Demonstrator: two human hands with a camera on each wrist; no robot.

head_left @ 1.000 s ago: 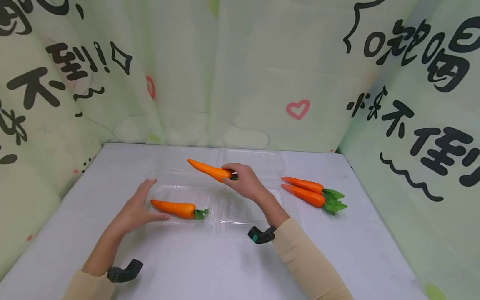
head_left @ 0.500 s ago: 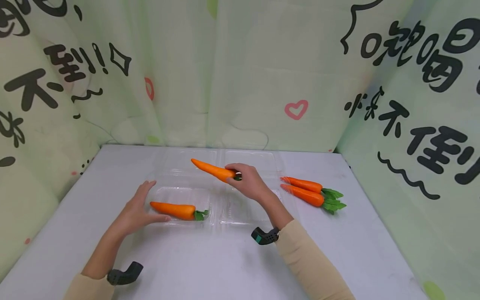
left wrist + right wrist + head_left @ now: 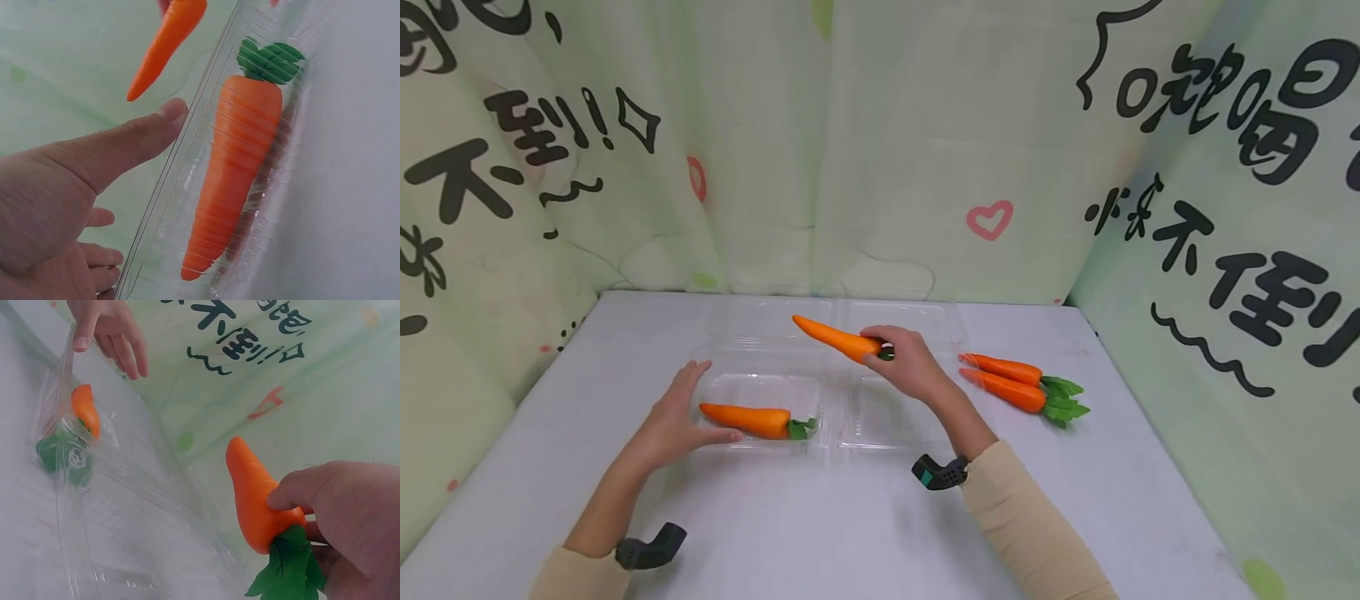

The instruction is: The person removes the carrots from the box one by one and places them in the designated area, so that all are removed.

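My right hand (image 3: 906, 358) pinches a carrot (image 3: 835, 337) near its leafy end, holding it above the clear plastic containers with its tip pointing left. In the right wrist view, the thumb presses on the orange body and green leaves (image 3: 290, 569) hang below. My left hand (image 3: 673, 421) spreads its thumb and fingers at the left end of the front left clear container (image 3: 760, 383). Inside that container lies another carrot (image 3: 748, 420), leaves to the right. The left wrist view shows the left thumb (image 3: 172, 109) right at the container's edge, beside the carrot (image 3: 234, 156).
Two more carrots (image 3: 1003, 392) lie on the white table (image 3: 790, 525) at the right, tips overlapping the clear plastic. A second clear compartment (image 3: 887, 417) sits at front right, with clear lids (image 3: 898, 317) behind. Printed curtains (image 3: 895, 150) enclose the table's back and sides.
My right hand has moved slightly to the right with the carrot in it. The left hand stays at the container's edge, and the other carrots lie as before.
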